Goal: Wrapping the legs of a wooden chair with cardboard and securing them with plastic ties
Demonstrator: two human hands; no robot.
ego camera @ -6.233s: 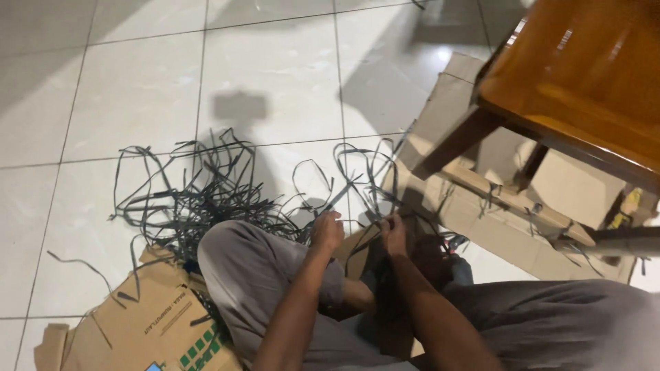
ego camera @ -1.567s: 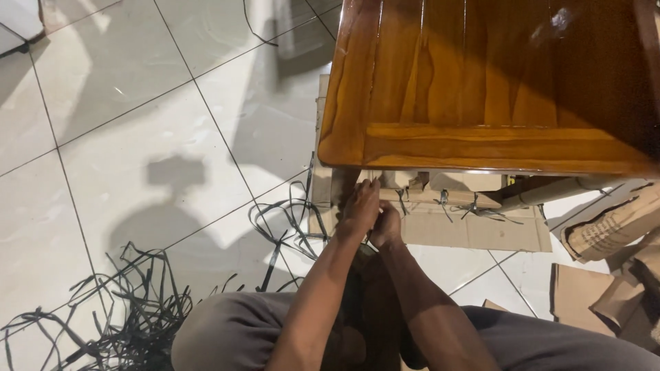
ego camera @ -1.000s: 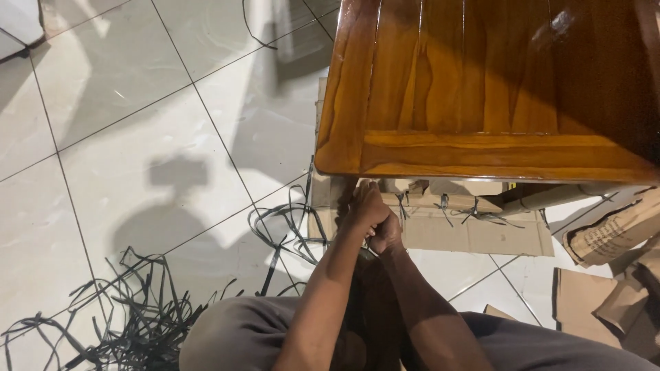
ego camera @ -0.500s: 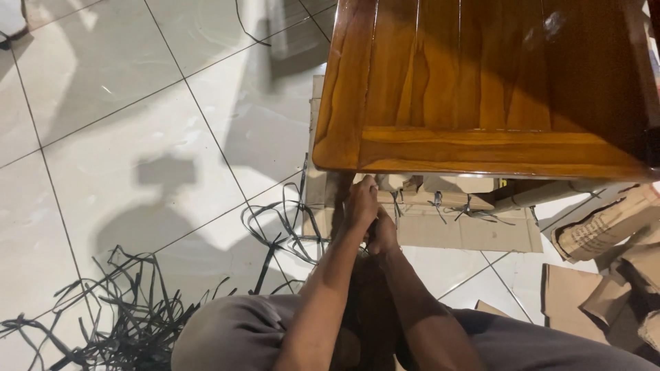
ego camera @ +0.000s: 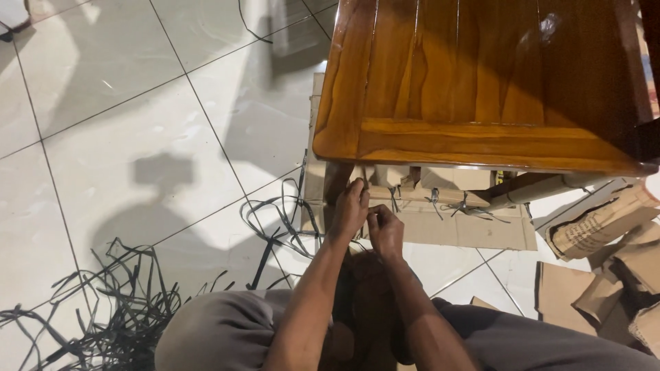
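Under the near left corner of the glossy wooden tabletop, in the head view, both hands work close together at the cardboard-wrapped table leg. Reaching up to that leg, the left hand has its fingers curled inward against the wrapping, though whether they pinch anything cannot be told from this angle. Just beside it and a little nearer the body, the right hand is bunched into a loose fist, thumb and fingertips drawn together as if nipping something thin; what it grips is too small to make out. Black plastic strapping lies in loops on the white tiled floor just left of the hands, and a bigger tangle of the same strap sits at the lower left, beside the person's grey-clad knee. Flat cardboard lies on the floor below the tabletop's near edge, with knotted bits of strap on the wrapped rail above it. Torn cardboard pieces are heaped at the right.
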